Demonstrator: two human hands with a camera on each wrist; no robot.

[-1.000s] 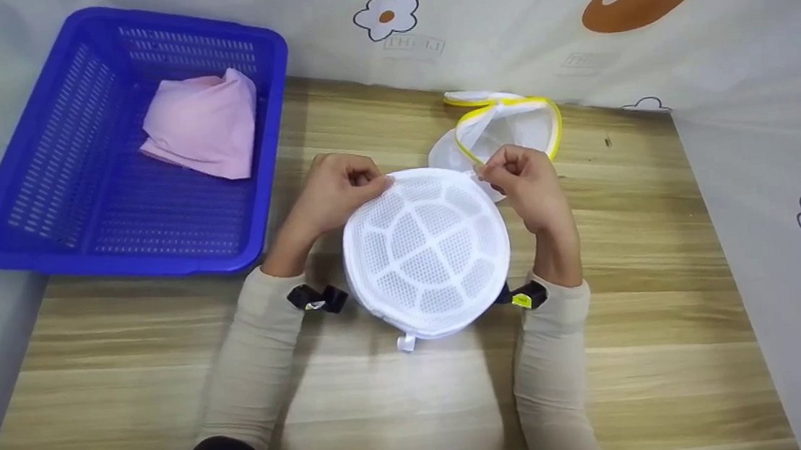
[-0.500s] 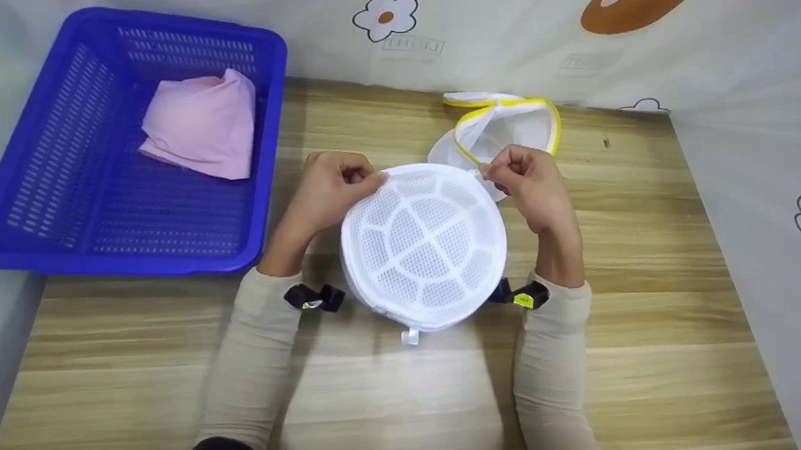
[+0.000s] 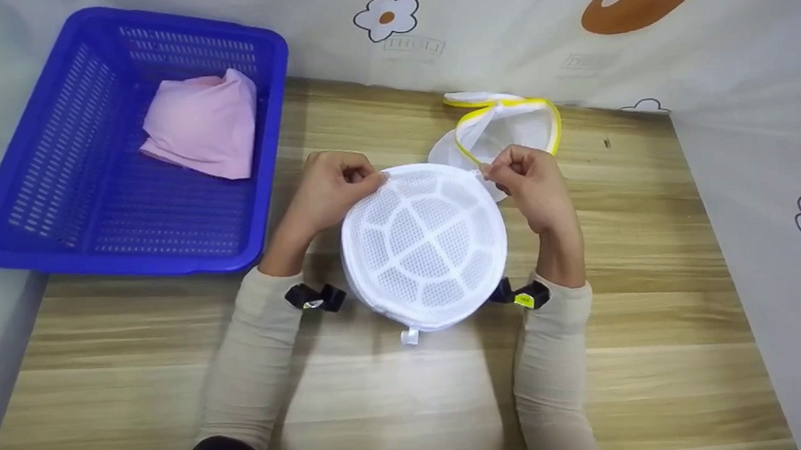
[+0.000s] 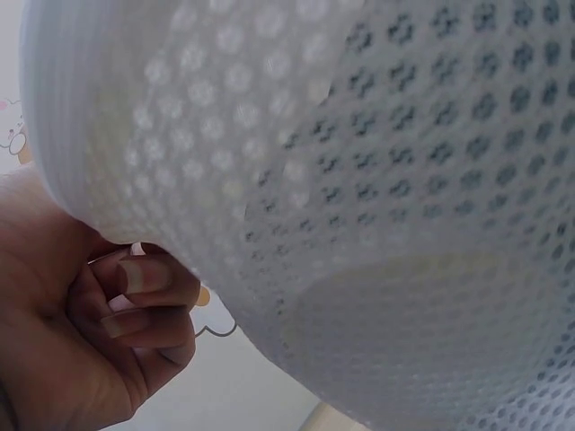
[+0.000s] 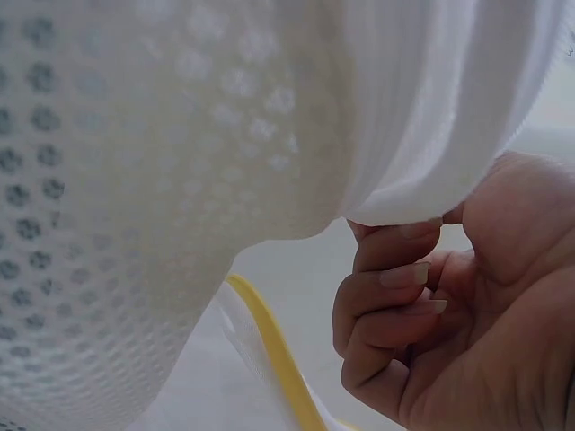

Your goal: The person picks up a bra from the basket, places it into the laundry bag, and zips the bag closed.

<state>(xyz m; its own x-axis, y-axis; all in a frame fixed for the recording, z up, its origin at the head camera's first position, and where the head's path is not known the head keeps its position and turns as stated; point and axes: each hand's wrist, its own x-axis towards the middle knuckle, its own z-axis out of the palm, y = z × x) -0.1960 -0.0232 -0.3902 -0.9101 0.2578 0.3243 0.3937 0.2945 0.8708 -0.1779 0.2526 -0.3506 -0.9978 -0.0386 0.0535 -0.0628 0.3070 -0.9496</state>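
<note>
A round white mesh laundry bag (image 3: 431, 244) is held up between both hands, its ribbed circular face toward the head camera. My left hand (image 3: 336, 191) pinches its rim at the upper left. At the upper right, my right hand (image 3: 531, 184) pinches the edge by a small white tab, likely the zipper's end. A short white loop (image 3: 410, 336) hangs from the bag's lower edge. In the left wrist view the mesh wall (image 4: 404, 162) fills most of the picture beside the curled fingers. The right wrist view shows the zipper band (image 5: 422, 108) above the pinching fingers.
A blue plastic basket (image 3: 157, 264) stands at the left with a folded pink cloth (image 3: 207, 126) in it. Behind the right hand lies a second white mesh bag (image 3: 519, 127) with yellow trim, partly hidden. Patterned sheeting (image 3: 484, 22) encloses the wooden table (image 3: 402, 413).
Over the first half second, the white bag rises slightly, and both hands shift a little with their pinch kept. From then to now I see almost no movement.
</note>
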